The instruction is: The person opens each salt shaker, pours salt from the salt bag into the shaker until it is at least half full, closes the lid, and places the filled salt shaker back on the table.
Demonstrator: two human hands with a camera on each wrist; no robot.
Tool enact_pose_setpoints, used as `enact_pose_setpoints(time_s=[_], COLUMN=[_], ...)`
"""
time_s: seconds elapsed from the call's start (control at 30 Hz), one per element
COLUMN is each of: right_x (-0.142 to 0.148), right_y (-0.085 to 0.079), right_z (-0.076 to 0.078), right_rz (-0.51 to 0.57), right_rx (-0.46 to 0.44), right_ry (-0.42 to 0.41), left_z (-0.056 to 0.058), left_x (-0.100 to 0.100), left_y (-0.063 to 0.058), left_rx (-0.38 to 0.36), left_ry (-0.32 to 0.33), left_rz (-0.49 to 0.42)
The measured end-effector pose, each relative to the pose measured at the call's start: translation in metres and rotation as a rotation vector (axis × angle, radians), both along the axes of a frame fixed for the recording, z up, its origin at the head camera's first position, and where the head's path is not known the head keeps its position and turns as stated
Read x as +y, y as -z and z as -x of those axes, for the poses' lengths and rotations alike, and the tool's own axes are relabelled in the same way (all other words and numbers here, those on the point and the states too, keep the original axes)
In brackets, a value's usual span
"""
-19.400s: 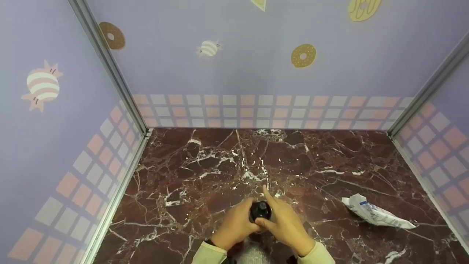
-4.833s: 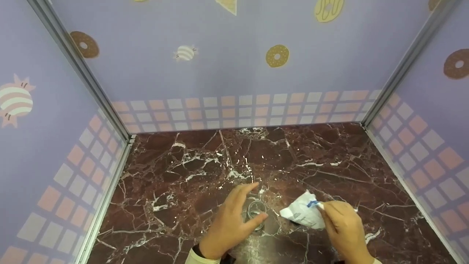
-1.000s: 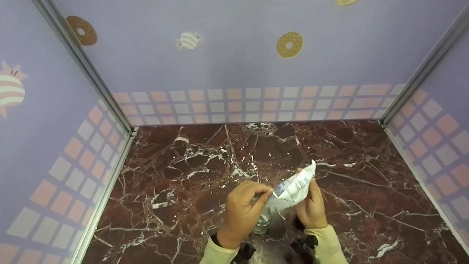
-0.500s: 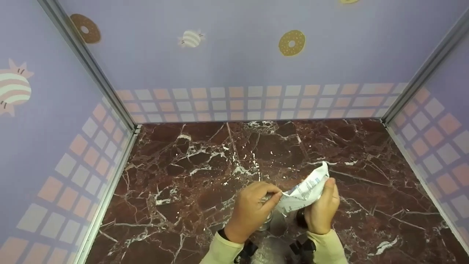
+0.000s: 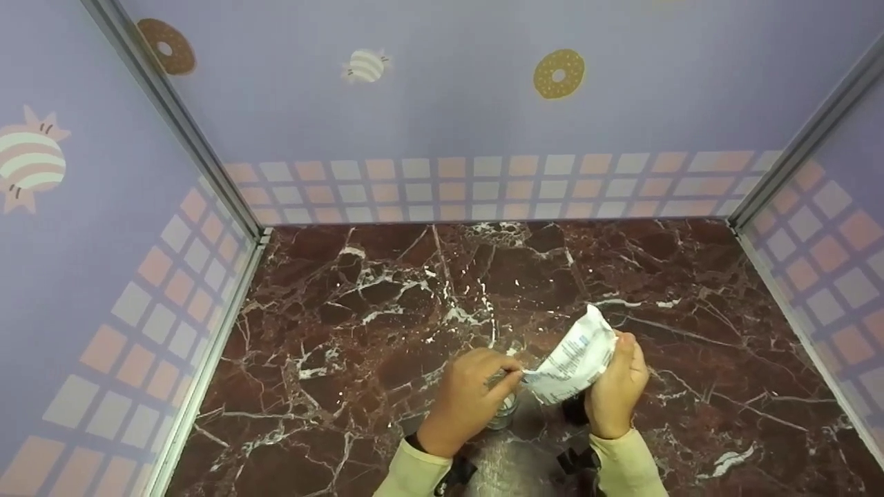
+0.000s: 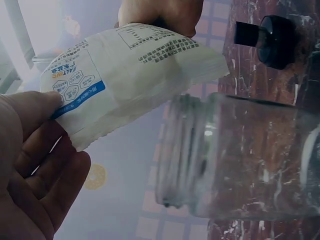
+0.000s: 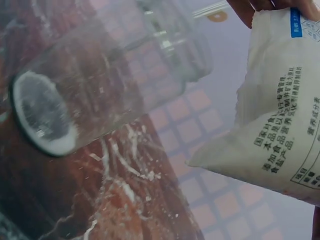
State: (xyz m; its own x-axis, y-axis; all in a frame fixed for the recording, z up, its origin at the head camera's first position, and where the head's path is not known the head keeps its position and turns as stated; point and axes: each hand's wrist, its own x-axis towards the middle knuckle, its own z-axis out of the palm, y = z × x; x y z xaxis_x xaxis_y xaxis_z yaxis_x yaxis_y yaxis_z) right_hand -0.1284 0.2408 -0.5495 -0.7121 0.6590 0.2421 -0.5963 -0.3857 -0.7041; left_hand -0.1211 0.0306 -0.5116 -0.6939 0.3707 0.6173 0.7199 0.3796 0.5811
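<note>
A purple wall (image 5: 449, 103) printed with sweets and doughnuts is seen behind a dark red marbled counter (image 5: 725, 304). A printed packet (image 5: 570, 362) is held above the counter, tilted, just beside the mouth of a glass jar (image 5: 506, 417). In the head view of some seconds earlier, the packet is held by the right hand (image 5: 617, 386) alone, and the left hand (image 5: 472, 393) is placed beside the jar. Now both hands are clamped on the packet: one edge is pinched by the left thumb and fingers, and the opposite side is gripped by the right. The packet is thus steadied from two sides, while the jar is left standing upright, unheld. A white substance (image 7: 65, 145) is seen at its base; no falling stream can be made out. A black cap (image 6: 276, 42) is set on the counter near the jar, partly hidden in the head view by the right hand. The jar is likewise partly covered by the left hand, so its rim is best followed in the wrist views.
</note>
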Motion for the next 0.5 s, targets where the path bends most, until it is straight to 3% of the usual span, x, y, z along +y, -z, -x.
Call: enact_pose_setpoints(time_s=[0.23, 0.5], right_x=[0.002, 0.003], right_y=[0.003, 0.002], right_z=[-0.006, -0.013], right_rz=[-0.143, -0.308], right_rx=[-0.082, -0.15], right_ry=[0.114, 0.16], left_z=[-0.005, -0.006], left_x=[-0.002, -0.009], left_y=[0.013, 0.023], left_rx=[-0.081, -0.224], left_ry=[0.013, 0.015], left_rz=[-0.032, -0.035])
